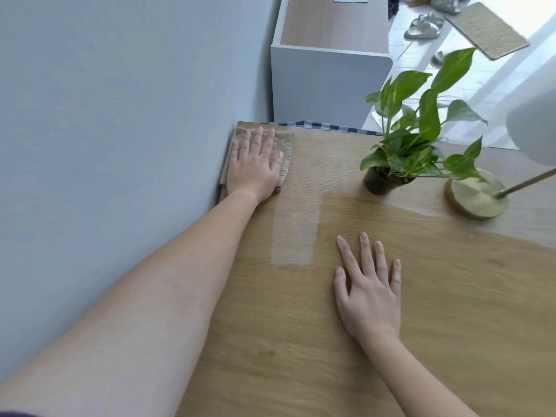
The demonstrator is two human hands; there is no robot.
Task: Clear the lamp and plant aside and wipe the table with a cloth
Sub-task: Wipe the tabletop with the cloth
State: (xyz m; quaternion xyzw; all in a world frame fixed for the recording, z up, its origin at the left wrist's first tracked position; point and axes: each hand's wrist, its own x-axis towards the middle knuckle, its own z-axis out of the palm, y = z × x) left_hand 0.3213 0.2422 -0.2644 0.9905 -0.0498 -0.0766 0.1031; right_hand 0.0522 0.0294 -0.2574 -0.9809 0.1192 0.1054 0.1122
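Head view showed the lamp [477, 195] and plant [418, 139] aside, the flat left hand [255, 164] pressing the cloth [284, 142] mid-wipe on the table [301, 341], the right hand [368, 291] resting flat, much surface seemingly left.

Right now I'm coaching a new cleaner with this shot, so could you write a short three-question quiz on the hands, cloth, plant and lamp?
1. True or false: the left hand presses the cloth flat on the table, at the far corner beside the wall.
2. The right hand is: A) curled in a fist, B) lying flat on the bare wood, fingers straight, C) pinching the cloth.
3. Which stands nearer the wall, the plant or the lamp?

Key: 1 true; 2 B; 3 the plant.
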